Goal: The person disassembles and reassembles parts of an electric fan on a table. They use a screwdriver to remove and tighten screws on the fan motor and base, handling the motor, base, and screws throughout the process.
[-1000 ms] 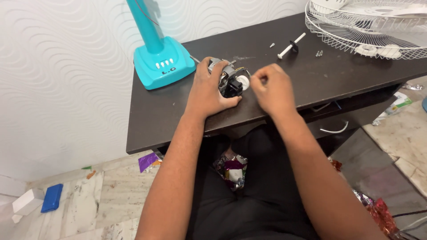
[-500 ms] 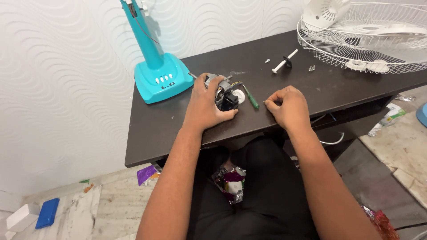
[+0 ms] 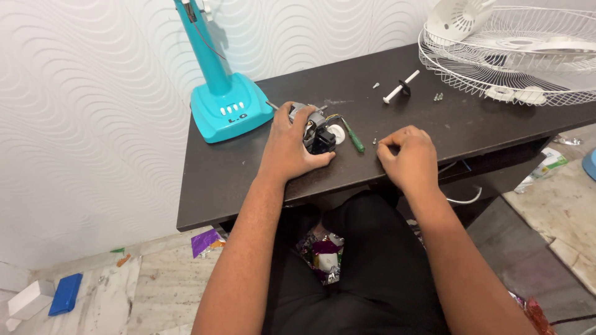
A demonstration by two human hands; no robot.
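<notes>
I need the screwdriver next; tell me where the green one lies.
In the head view the green screwdriver lies on the dark table, just right of the small motor under the left hand, left of the right hand.

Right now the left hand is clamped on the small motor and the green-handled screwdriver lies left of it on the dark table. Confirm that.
Not quite. The left hand does grip the small motor on the dark table, but the green-handled screwdriver lies to its right, between the motor and the right hand. The head view shows it.
</notes>
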